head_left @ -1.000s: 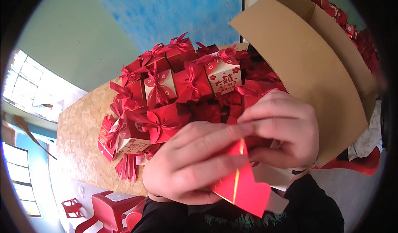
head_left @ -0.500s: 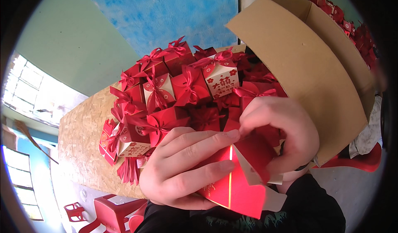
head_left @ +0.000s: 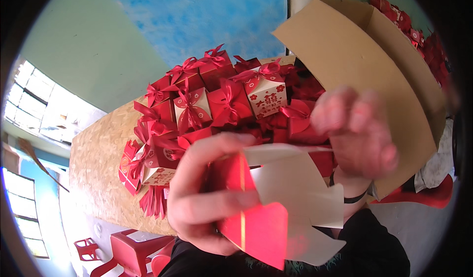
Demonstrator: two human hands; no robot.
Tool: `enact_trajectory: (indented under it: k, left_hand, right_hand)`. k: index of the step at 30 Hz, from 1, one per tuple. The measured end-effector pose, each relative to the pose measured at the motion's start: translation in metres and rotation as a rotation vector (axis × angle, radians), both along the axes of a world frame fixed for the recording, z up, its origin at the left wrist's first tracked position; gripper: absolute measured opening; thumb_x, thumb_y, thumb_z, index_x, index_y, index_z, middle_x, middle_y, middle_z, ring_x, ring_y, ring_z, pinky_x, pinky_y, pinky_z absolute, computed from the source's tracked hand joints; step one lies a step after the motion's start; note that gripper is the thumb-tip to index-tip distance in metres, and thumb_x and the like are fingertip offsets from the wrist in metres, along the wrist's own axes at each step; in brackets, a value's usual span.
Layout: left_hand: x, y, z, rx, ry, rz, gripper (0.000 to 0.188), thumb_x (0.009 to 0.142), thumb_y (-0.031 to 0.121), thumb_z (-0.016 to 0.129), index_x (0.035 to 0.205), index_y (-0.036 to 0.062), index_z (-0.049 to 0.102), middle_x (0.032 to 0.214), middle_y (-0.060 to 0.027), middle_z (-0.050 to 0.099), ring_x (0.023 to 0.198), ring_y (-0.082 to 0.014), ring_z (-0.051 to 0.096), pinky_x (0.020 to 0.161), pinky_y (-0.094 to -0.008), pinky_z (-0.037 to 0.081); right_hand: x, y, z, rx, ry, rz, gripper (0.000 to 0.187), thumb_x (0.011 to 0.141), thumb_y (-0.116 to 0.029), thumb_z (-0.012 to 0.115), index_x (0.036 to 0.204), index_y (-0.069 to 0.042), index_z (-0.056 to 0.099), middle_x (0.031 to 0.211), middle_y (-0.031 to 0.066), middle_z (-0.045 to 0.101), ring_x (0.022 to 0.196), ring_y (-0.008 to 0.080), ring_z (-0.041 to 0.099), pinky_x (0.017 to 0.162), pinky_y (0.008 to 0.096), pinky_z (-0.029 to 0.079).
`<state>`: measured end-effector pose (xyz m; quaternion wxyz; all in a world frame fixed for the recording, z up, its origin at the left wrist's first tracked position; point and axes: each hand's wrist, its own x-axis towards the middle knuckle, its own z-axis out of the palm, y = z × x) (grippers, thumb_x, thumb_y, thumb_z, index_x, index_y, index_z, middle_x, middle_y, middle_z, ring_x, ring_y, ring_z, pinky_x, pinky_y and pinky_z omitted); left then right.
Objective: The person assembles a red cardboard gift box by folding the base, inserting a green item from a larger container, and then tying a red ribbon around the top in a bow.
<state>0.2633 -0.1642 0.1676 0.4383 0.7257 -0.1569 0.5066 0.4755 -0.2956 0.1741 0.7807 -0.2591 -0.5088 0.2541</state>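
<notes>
My left hand (head_left: 207, 193) is wrapped round a partly folded red gift box (head_left: 261, 232), with its thumb and fingers on the red outside. A gold line runs down the red face. The box gapes on the right, showing its white inside and several unfolded flaps. Just right of the box, my right hand (head_left: 352, 129) is raised and blurred by motion, fingers loosely bent and apart, with nothing seen in it. Beyond my hands lie several finished gift boxes, red ones (head_left: 229, 102) and white-and-red ones (head_left: 268, 97), tied with red ribbon bows.
The boxes are heaped on a chipboard table (head_left: 106, 171). A large cardboard carton (head_left: 369, 75) stands at the right, partly over the heap. More red boxes (head_left: 394, 16) lie behind it. Red plastic chairs (head_left: 130, 252) are at the lower left, beside a small red stool (head_left: 86, 250).
My right hand has let go of the box flap and moved up and right. The box has opened out and turned, so its white inside now shows.
</notes>
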Motion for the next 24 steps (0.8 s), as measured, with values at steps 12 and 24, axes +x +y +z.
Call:
enact_trajectory:
  k: [12, 24]
  left_hand:
    - [-0.004, 0.0, -0.014, -0.655, -0.004, -0.249, 0.093, 0.079, 0.042, 0.082, 0.149, -0.0052, 0.043, 0.149, -0.0363, 0.041, 0.14, -0.0447, 0.047, 0.115, -0.0545, 0.039]
    - [-0.01, 0.026, -0.002, -0.481, 0.162, -0.384, 0.095, 0.076, 0.037, 0.084, 0.148, -0.0088, 0.042, 0.15, -0.0363, 0.04, 0.141, -0.0446, 0.047, 0.117, -0.0537, 0.037]
  right_hand:
    - [-0.025, -0.005, 0.014, 0.057, -0.93, -0.643, 0.057, 0.071, -0.052, 0.093, 0.101, -0.008, 0.073, 0.123, 0.0125, 0.066, 0.103, 0.0313, 0.065, 0.084, 0.043, 0.053]
    - [-0.037, -0.007, 0.026, -0.054, -1.001, -0.464, 0.028, 0.085, -0.046, 0.082, 0.084, -0.018, 0.077, 0.086, -0.0059, 0.077, 0.086, 0.0138, 0.074, 0.09, 0.0381, 0.041]
